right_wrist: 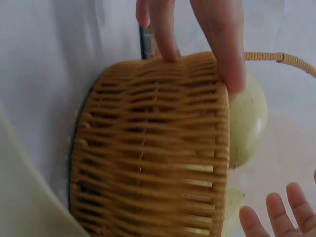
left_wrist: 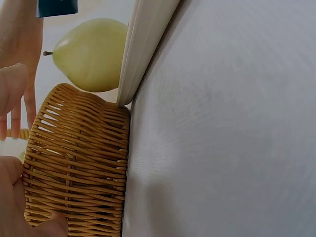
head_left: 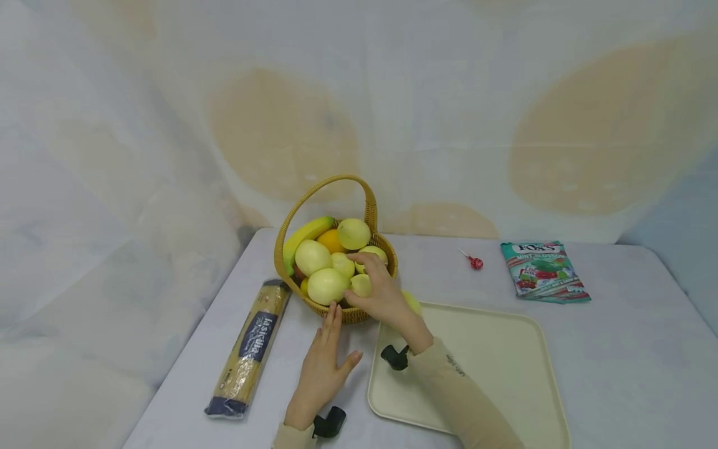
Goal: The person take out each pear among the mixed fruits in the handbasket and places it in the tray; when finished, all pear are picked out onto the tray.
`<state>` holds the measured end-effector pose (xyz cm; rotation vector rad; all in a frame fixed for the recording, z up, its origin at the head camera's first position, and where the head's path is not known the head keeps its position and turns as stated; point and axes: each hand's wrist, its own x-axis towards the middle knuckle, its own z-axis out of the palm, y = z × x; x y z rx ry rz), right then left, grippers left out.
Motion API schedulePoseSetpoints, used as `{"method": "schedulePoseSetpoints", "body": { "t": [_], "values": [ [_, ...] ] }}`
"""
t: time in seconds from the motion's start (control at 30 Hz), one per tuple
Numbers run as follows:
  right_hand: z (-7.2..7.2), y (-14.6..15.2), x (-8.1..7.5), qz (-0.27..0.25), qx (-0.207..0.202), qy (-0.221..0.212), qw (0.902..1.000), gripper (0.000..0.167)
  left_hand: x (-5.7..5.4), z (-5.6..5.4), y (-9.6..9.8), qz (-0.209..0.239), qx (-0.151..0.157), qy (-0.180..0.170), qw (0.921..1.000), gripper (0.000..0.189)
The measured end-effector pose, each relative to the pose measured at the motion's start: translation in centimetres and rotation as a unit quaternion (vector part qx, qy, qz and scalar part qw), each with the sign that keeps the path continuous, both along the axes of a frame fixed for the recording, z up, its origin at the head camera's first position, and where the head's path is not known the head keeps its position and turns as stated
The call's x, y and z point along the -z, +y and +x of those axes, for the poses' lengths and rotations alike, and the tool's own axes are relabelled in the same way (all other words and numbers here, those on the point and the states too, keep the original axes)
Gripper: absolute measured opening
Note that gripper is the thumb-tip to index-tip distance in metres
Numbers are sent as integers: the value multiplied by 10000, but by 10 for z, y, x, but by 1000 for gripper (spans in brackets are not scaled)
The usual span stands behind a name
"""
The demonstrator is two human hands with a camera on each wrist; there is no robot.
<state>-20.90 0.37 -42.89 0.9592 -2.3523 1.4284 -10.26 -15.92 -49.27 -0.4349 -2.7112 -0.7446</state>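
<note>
A wicker basket [head_left: 354,316] with a tall hooped handle holds a banana [head_left: 305,239], an orange [head_left: 331,241] and several pale green fruits [head_left: 328,286]. My left hand [head_left: 321,368] touches the basket's front wall, its fingers straight and the thumb spread away. Over the basket's right side reaches my right hand [head_left: 382,297], thumb and fingers apart above a pale green fruit [head_left: 361,285]; I see no firm grip there. A yellow-green pear [left_wrist: 91,55] with a short stem lies beside the basket, mostly hidden behind my right wrist in the head view.
A beige tray [head_left: 488,349] lies under my right forearm. Left of the basket is a long pack of spaghetti [head_left: 249,352]. Farther right are a red lollipop [head_left: 475,263] and a green bag of Fox's candy [head_left: 543,272]. A patterned cloth [head_left: 437,125] hangs behind the table.
</note>
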Motion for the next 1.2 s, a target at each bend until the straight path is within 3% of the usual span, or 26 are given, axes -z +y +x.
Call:
{"method": "schedulePoseSetpoints", "body": {
  "t": [0.37,0.8,1.2],
  "values": [
    [0,-17,8,208,-36,-29,9998,63,2,-2,0,-25,20,139,9999,92],
    [-5,-33,14,179,-103,-495,9986,63,1,1,0,23,-8,-61,10000,86],
    [-17,-46,12,505,-142,-563,9970,63,0,0,-1,-32,-53,-127,9999,85]
  ]
}}
